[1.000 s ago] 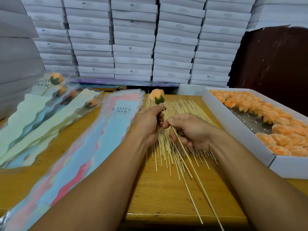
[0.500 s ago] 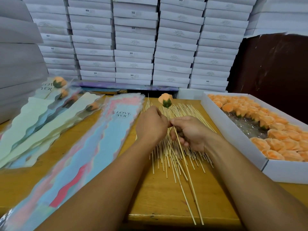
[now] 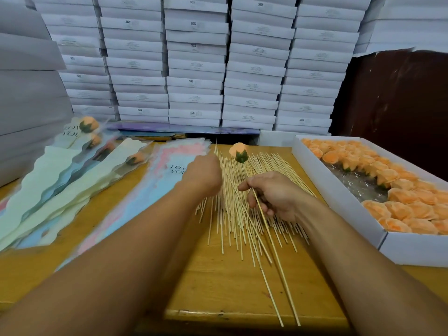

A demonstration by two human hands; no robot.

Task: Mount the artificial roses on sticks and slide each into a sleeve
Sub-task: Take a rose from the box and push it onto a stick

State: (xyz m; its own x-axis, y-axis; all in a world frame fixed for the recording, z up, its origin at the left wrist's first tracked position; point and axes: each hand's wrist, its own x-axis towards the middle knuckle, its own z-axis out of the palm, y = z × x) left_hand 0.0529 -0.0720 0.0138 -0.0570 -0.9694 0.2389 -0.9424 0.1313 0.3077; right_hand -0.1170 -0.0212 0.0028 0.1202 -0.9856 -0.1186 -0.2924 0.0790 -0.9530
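**Operator:** Since the earlier frames my left hand (image 3: 202, 174) has let go of the stick and slid off to the left of the stick pile, toward the stack of sleeves. The orange fabric rose with its green calyx (image 3: 239, 152) has sunk from up by my fingers to the far end of the loose pile of thin bamboo sticks (image 3: 232, 214).

**Partner:** Who's holding it now?

**Operator:** My right hand (image 3: 272, 195), over the pile's middle. Its thumb and forefinger pinch the one pale bamboo stick (image 3: 266, 226) the rose sits on, the other fingers curled under. The stick slants from the rose back past the pile's near edge toward me.

**Partner:** And the left fingers?

**Operator:** I see only the back of that hand and the wrist, somewhat blurred. I cannot tell how the fingers lie or whether they touch anything.

**Partner:** What's around the pile?

**Operator:** Just left of it, the stack of pastel pink-and-blue printed plastic sleeves (image 3: 135, 202), the top one reading "LOVE YOU". Further left, several finished sleeved roses (image 3: 89, 144) lying fanned out. Right of the pile, the shallow white cardboard tray (image 3: 339, 204), lined with clear film and partly filled with orange rose heads (image 3: 409, 204). Everything sits on the yellow wooden table (image 3: 230, 287). Beyond the pile's far end, a wall of stacked flat white boxes (image 3: 194, 69).
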